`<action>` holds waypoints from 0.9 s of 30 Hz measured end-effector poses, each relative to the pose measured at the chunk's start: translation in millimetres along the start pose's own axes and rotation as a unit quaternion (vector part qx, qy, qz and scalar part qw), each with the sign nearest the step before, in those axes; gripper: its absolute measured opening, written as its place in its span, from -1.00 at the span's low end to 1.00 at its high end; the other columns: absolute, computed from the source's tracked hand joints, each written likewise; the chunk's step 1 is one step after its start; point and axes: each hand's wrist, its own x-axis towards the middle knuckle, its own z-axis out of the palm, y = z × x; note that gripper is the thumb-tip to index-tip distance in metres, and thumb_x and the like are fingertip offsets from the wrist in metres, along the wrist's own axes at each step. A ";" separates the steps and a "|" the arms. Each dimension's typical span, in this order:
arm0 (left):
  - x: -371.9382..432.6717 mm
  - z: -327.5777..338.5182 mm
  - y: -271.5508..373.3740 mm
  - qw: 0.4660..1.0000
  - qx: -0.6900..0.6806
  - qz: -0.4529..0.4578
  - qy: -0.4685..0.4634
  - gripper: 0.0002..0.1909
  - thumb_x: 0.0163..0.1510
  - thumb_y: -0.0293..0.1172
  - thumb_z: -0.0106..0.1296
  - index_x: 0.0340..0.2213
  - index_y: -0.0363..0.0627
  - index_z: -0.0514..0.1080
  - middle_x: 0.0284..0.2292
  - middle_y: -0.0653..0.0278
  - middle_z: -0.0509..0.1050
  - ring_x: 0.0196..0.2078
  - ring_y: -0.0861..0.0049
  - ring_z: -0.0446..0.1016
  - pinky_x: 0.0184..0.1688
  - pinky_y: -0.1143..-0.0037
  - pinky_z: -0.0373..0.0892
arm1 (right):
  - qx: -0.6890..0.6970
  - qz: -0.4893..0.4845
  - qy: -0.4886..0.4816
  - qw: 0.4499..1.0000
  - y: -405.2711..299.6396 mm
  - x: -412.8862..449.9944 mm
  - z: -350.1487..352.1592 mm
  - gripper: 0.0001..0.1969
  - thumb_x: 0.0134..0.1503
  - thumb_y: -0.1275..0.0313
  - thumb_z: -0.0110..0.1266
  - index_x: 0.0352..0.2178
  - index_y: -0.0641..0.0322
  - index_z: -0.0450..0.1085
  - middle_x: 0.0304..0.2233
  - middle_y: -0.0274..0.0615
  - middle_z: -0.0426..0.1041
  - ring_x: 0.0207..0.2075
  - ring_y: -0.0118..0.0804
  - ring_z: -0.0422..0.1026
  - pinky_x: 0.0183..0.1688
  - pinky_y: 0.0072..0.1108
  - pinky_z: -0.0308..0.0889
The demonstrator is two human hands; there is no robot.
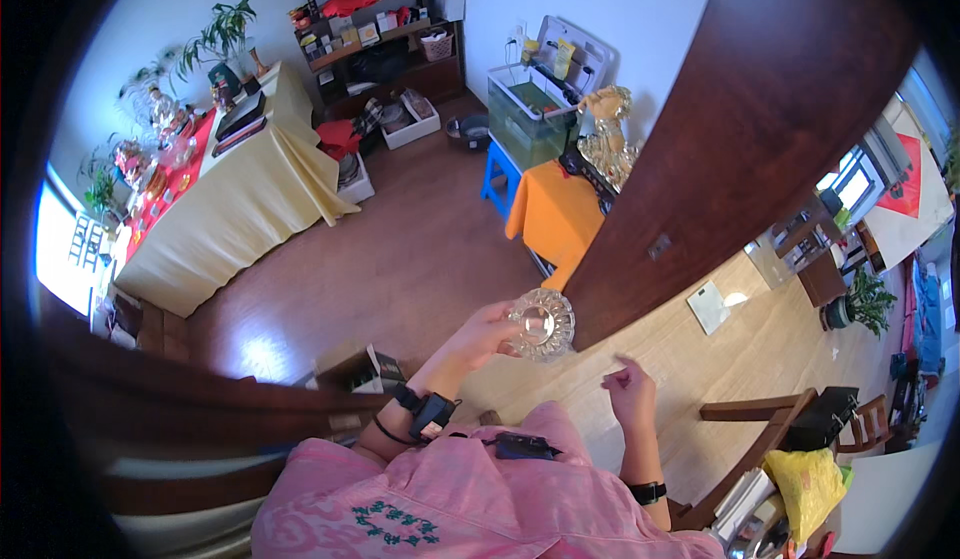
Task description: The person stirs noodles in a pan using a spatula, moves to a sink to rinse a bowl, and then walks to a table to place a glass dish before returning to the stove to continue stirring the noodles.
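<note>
My left hand (487, 335) grips the rim of a clear, ribbed glass dish (541, 325), held out in front of my body. To its right, my right hand (631, 394) is raised over the pale floor with its fingers partly curled and nothing visible in them. A black device is strapped to my left wrist and a black band is around my right one. Beyond the dish, an orange cloth (559, 206) covers a low stand bearing a golden ornate figure (606, 135).
A dark wooden door (720, 124) rises close at right. A fish tank (529, 113) stands on a blue stool (499, 173). At left, a yellow-draped table (240, 221) bears figurines and plants. Behind me at lower right, a yellow bag (806, 488) lies near a wooden chair.
</note>
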 end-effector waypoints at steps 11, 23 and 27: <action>54.1 -120.9 133.9 0.973 -0.166 0.106 0.118 -0.62 0.08 -0.38 0.01 -0.05 -0.12 0.30 -0.20 0.32 0.48 -0.24 0.59 0.50 -0.31 0.52 0.48 | 0.175 0.030 -0.468 0.866 -57.0 234.2 229.6 -0.66 0.22 0.35 -0.14 -0.03 0.32 0.26 -0.33 -0.23 0.44 -0.31 -0.46 0.41 -0.20 -0.60 0.33; 3.7 -307.1 116.4 0.855 -0.347 0.293 0.251 -0.51 0.16 -0.44 -0.22 0.13 -0.10 0.06 0.03 0.12 0.31 -0.04 0.33 0.41 -0.08 0.37 0.43 | 0.151 0.071 -0.779 0.605 -232.7 261.8 490.5 -0.69 0.19 0.38 -0.13 -0.08 0.34 0.20 -0.25 -0.16 0.41 -0.32 -0.34 0.47 -0.25 -0.53 0.41; -15.8 -390.3 139.2 0.850 -0.313 0.319 0.279 -0.50 0.18 -0.39 -0.20 0.14 -0.09 0.05 0.03 0.13 0.30 -0.02 0.34 0.40 -0.12 0.41 0.43 | 0.148 0.069 -0.786 0.597 -287.1 255.5 577.0 -0.69 0.15 0.39 -0.10 -0.10 0.33 0.21 -0.26 -0.18 0.41 -0.34 -0.35 0.47 -0.28 -0.53 0.42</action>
